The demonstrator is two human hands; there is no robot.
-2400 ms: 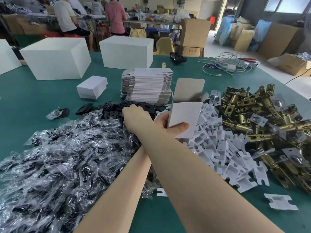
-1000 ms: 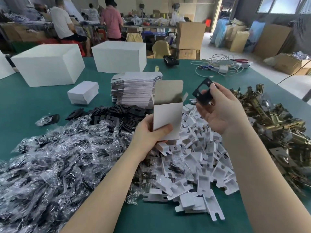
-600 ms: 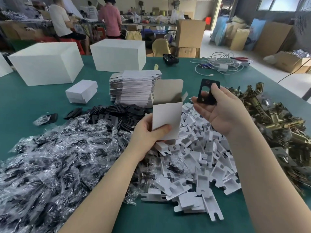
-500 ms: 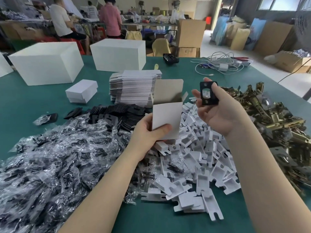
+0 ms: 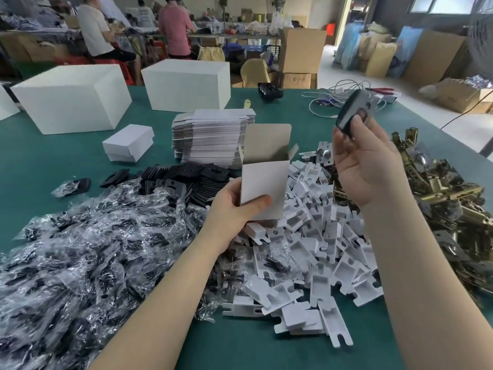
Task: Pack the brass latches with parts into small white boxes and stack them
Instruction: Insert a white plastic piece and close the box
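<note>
My left hand (image 5: 234, 209) grips a small white box (image 5: 265, 188) upright over the middle of the table, its top flap standing open. To the right and higher, my right hand (image 5: 365, 161) pinches a black plate (image 5: 352, 113) with cut-outs between thumb and fingertips; the plate is blurred. Brass latches (image 5: 440, 188) lie heaped at the right. White card inserts (image 5: 314, 236) are piled in the middle. Clear bags of dark screws (image 5: 80, 249) cover the left front. More black plates (image 5: 186, 177) lie behind the bags.
A stack of flat white box blanks (image 5: 213, 137) stands behind the held box. One closed small white box (image 5: 128, 142) sits left of it, with two large white cartons (image 5: 72, 97) farther back. Cables (image 5: 344, 97) lie at the far right. People work at tables beyond.
My right hand reached left across into the black plates, came back right holding one, then lifted and turned it. My left hand has kept the open box steady.
</note>
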